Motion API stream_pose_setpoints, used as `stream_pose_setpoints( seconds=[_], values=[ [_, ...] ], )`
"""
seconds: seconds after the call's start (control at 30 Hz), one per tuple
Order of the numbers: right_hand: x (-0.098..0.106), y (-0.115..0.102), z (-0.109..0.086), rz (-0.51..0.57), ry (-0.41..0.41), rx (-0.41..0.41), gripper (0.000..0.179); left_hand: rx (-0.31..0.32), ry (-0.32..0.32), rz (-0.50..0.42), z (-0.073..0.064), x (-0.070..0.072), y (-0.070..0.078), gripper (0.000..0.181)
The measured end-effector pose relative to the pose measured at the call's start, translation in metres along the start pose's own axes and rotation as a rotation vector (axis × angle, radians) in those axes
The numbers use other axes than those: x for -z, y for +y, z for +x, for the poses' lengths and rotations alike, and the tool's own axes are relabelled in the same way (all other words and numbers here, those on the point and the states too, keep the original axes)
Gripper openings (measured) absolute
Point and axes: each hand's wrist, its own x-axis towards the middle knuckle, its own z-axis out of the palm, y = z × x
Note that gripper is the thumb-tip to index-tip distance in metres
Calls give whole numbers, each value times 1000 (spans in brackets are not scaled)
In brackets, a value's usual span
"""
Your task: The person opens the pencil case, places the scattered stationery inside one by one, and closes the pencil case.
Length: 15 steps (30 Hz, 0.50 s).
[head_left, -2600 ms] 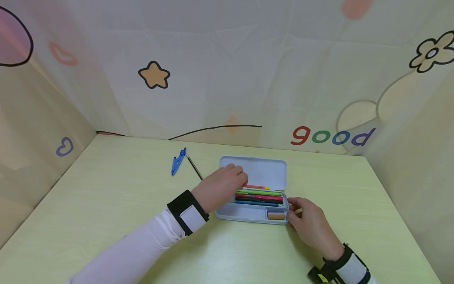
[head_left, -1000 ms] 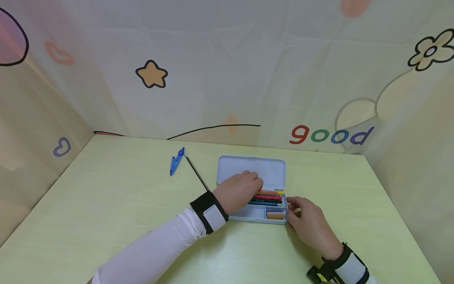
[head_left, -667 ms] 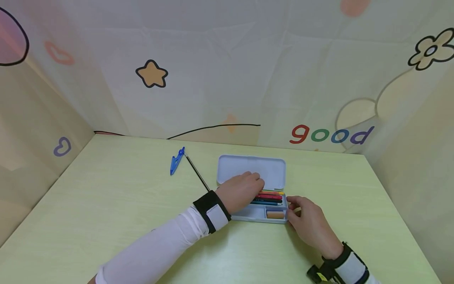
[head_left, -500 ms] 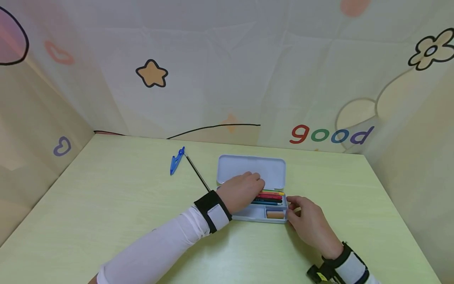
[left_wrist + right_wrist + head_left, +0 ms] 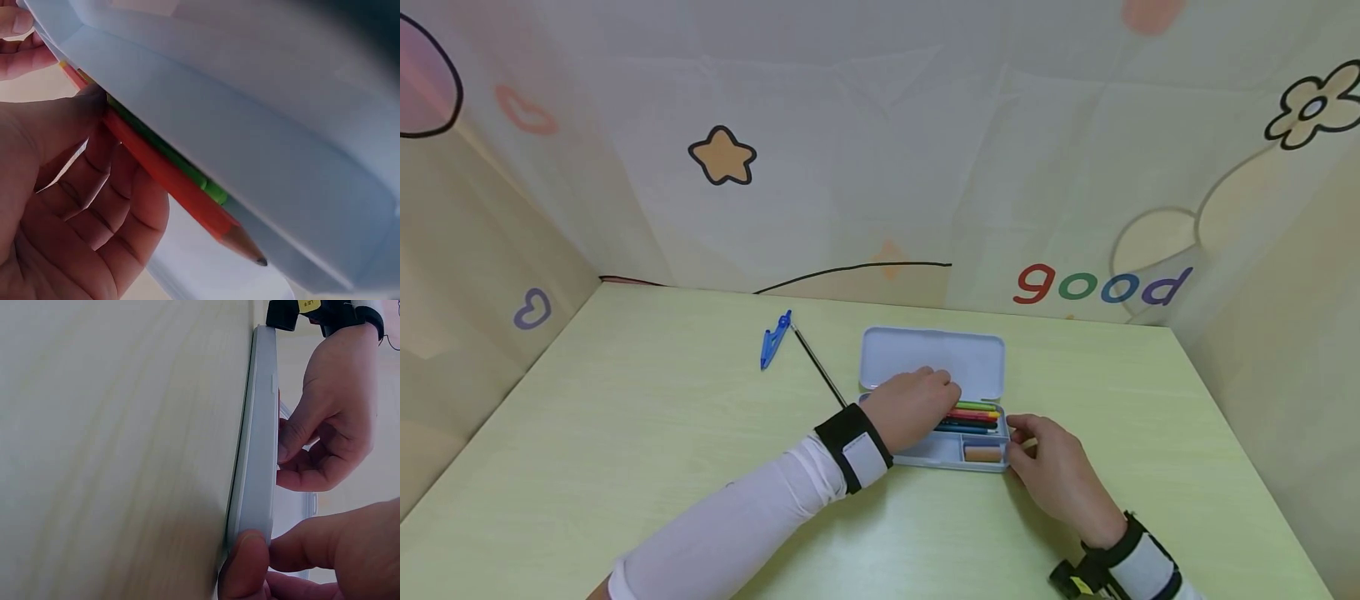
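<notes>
A pale blue pencil case (image 5: 925, 450) lies open on the table, its lid (image 5: 947, 354) folded back. Reaching over the tray from the left, my left hand (image 5: 913, 408) covers part of its contents. In the left wrist view its thumb and fingers pinch an orange pencil (image 5: 169, 178), sharpened tip toward the case's left end. Green pens (image 5: 212, 189) lie right beside that pencil. Red, black and blue pens (image 5: 966, 423) show in the tray, with a tan eraser (image 5: 982, 453) in the small front compartment. My right hand (image 5: 1060, 471) grips the case's right edge between thumb and fingers.
Left of the case, a blue compass (image 5: 775, 342) lies on the table (image 5: 662, 417). A dark pencil (image 5: 818, 367) slants from beside it toward my left wrist, which hides its near end. A printed cloth wall (image 5: 850, 167) stands behind the table.
My left hand has moved right over the tray, carrying the orange pencil; its yellow end has shifted from behind the green pens to in front of them. My right hand stays at the case's edge.
</notes>
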Motion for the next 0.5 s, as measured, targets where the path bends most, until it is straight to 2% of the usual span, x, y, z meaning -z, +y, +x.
stream_pose_setpoints(
  seconds=[0.23,0.5],
  values=[
    [0,-1,-1,3,-3,-8,44,15,-20,-22,1,-4,0,24],
    [0,0,-1,5,-4,-4,44,21,-25,-24,0,-2,1,24]
  ],
)
